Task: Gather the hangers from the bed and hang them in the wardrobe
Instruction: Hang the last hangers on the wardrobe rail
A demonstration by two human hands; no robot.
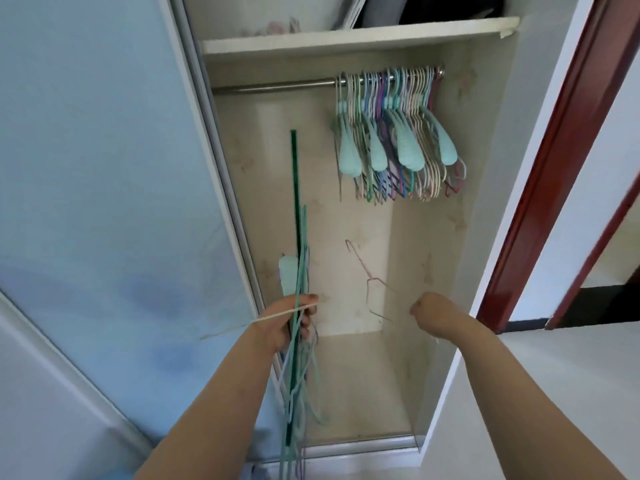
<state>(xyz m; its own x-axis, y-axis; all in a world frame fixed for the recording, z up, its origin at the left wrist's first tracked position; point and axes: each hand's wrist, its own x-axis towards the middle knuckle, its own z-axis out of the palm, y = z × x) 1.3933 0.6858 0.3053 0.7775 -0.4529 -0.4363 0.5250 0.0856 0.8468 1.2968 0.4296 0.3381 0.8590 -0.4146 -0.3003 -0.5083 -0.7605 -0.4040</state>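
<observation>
Before the open wardrobe (450,237), low in the head view:

Item, bundle of hangers (297,341): thin wire and plastic, green, teal and white, held upright in the left hand (294,318), fingers curled round the shafts. One white strand juts out sideways to the left.

Item, single pink wire hanger (372,289): held out by the right hand (433,315), fingers curled on its lower wire, hook up, well below the rail (277,87).

Risks, judged: loose hooks in the bundle may snag each other and spill to the wardrobe floor; the thin pink hook may miss the rail or catch the hung hangers (398,133) crowded at the right end, knocking some off.

Surroundings: pale marbled lining, shelf (346,39) above carrying folded things, blue sliding door (104,168) left, red-brown door frame (554,168) right, white wall.
</observation>
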